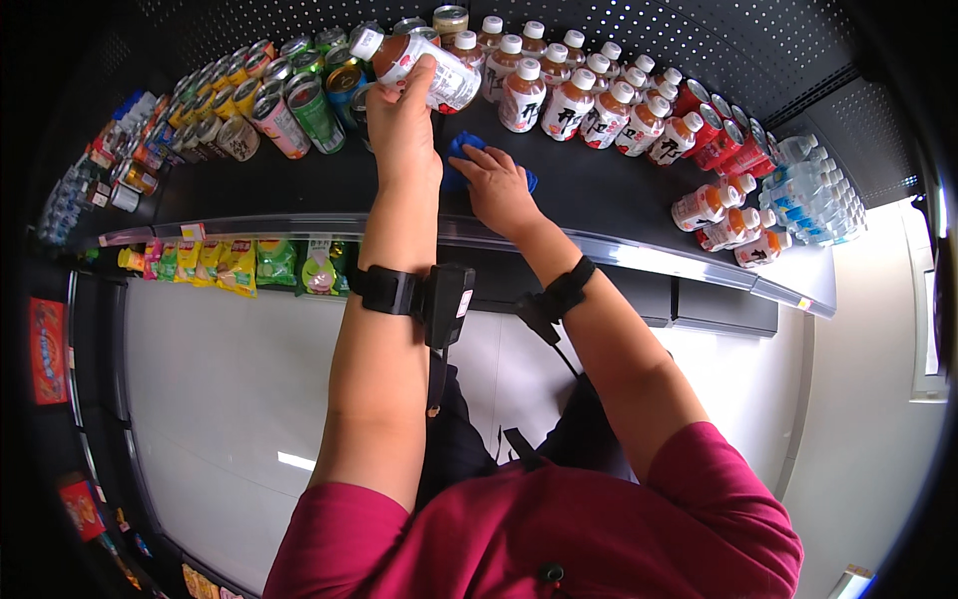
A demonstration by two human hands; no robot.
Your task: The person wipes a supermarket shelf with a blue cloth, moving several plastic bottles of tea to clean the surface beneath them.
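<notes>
My left hand (408, 123) grips a white-capped plastic drink bottle (456, 75), tilted over the back of the black shelf (314, 183). To its right, my right hand (498, 180) rests on a blue cloth (468, 142) on the shelf surface, its fingers spread over it. Rows of similar bottles (522, 101) with white labels stand to the right of the cloth. Just left of my left hand, a green drink can (314, 116) and a pink can (281, 123) stand among other cans. The left palm is partly hidden.
Red cans (722, 146), a smaller group of bottles (726, 224) and clear water bottles (804, 195) stand at the shelf's right. A transparent price rail (644, 260) runs along the front edge. Snack bags (277, 262) sit below at left. A perforated back panel (673, 30) rises behind.
</notes>
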